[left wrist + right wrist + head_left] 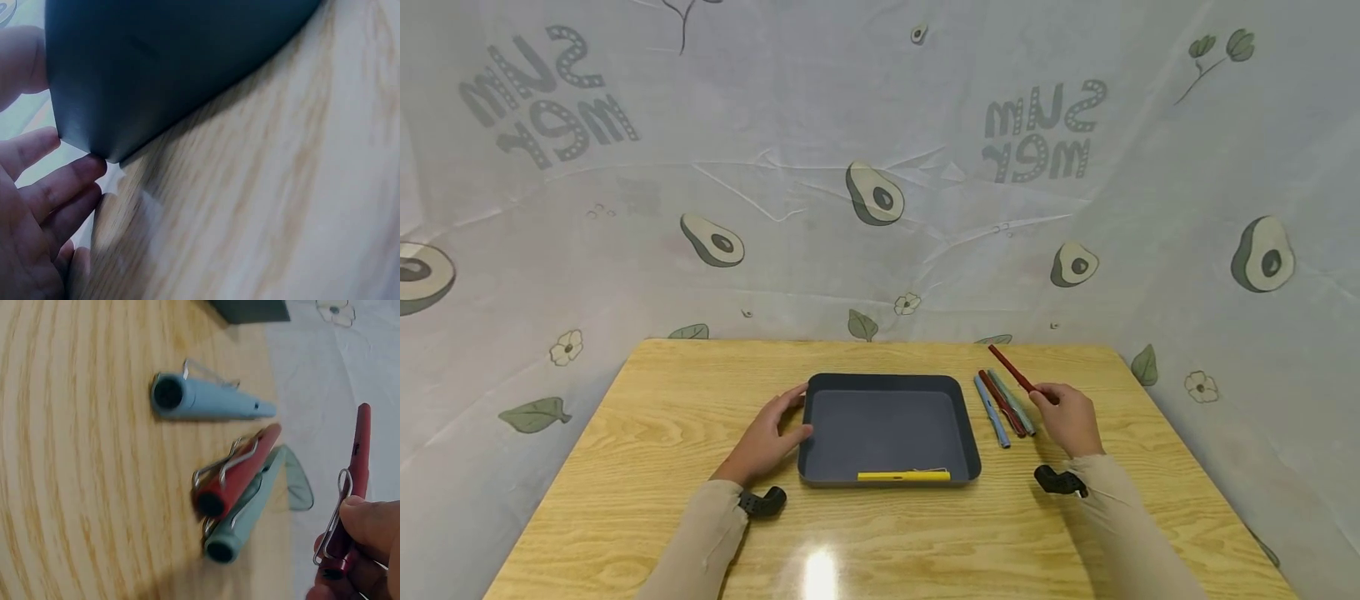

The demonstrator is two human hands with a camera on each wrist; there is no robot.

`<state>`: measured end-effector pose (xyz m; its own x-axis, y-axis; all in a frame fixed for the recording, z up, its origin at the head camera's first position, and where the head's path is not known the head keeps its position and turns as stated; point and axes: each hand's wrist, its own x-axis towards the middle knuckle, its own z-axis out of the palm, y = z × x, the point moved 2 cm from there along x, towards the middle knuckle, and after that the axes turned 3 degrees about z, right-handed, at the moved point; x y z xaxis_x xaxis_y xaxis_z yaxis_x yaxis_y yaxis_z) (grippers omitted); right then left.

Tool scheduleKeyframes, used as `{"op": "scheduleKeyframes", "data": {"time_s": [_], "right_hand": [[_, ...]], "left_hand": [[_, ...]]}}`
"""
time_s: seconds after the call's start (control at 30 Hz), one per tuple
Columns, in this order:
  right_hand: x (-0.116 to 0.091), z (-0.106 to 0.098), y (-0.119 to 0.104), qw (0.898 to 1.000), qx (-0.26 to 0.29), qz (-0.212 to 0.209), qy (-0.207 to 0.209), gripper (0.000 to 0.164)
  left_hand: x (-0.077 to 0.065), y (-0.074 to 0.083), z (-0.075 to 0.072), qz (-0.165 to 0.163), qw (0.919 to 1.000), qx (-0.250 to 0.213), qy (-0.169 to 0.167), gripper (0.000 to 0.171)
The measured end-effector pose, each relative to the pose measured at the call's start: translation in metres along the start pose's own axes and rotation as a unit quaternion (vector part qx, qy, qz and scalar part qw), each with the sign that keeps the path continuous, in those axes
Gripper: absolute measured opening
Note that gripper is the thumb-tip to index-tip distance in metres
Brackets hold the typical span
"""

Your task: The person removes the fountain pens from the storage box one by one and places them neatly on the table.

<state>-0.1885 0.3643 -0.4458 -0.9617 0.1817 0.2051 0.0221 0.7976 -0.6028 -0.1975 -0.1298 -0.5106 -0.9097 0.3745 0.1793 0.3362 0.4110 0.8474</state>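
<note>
My right hand (1070,417) pinches a dark red pen (1011,368) near its clip end, raised above the table. In the right wrist view the wire clip on this held pen (360,444) shows beside the thumb. Below and left of that hand lie a blue pen (992,412), a red pen (1002,403) and a green pen (1011,403), side by side. My left hand (767,437) grips the left wall of a dark grey tray (887,382), thumb over the rim and fingers outside. Inside the tray, along its near wall, rests a yellow pen (904,476).
All this stands on a wooden table (887,542). A pale printed cloth (797,250) hangs behind the table and at both sides. The tray lies left of the loose pens, a short gap away. Black wrist devices (763,502) sit on both wrists.
</note>
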Motion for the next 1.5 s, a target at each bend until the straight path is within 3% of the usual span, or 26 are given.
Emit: {"op": "scheduleKeyframes", "data": {"time_s": [0.53,1.2,1.5], "right_hand": [[0.000,-0.001,0.014,0.990,-0.043,0.071,-0.112,0.030],[0.005,0.002,0.019,0.987,-0.031,0.082,-0.134,0.029],[0.003,-0.006,0.019,0.987,-0.039,0.082,-0.136,0.033]], "left_hand": [[-0.002,0.001,-0.001,-0.009,0.9999,0.007,-0.003,0.074],[0.000,-0.001,0.000,-0.004,1.0000,0.003,0.003,0.074],[0.000,-0.004,0.001,-0.010,1.0000,-0.002,-0.001,0.073]]}}
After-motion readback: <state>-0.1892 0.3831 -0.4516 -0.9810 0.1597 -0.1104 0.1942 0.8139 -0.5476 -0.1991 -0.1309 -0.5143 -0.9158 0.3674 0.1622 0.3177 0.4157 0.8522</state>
